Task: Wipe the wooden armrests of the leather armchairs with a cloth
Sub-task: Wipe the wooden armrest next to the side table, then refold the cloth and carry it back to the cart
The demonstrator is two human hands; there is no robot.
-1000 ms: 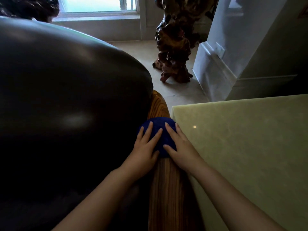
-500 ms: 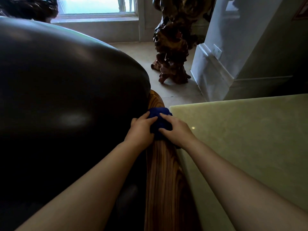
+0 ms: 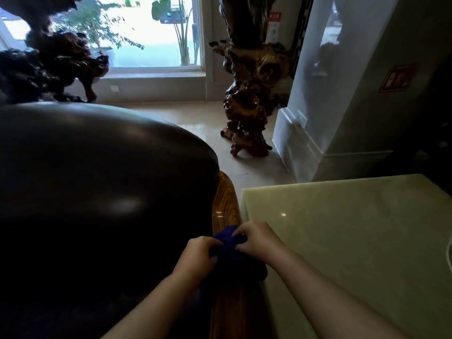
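Observation:
A dark blue cloth (image 3: pixel 231 250) is bunched on the glossy wooden armrest (image 3: pixel 226 204) of a big dark leather armchair (image 3: pixel 97 192). My left hand (image 3: pixel 199 256) grips the cloth's left side with curled fingers. My right hand (image 3: pixel 256 241) pinches its right side from above. The armrest runs from the bottom of the view away toward the floor, with its rounded far end bare beyond the cloth. Part of the cloth hangs in shadow under my hands.
A pale green stone tabletop (image 3: pixel 354 241) stands tight against the armrest's right side. Beyond lie a shiny tiled floor (image 3: pixel 195 118), a carved root sculpture (image 3: pixel 249 106), a white column (image 3: pixel 318 94) and a window (image 3: pixel 146 33). Another dark root carving (image 3: pixel 49 64) sits behind the chair.
Both hands went from lying flat on the cloth to gripping it, and they drew it back along the armrest toward me. The view tilted up, showing more window.

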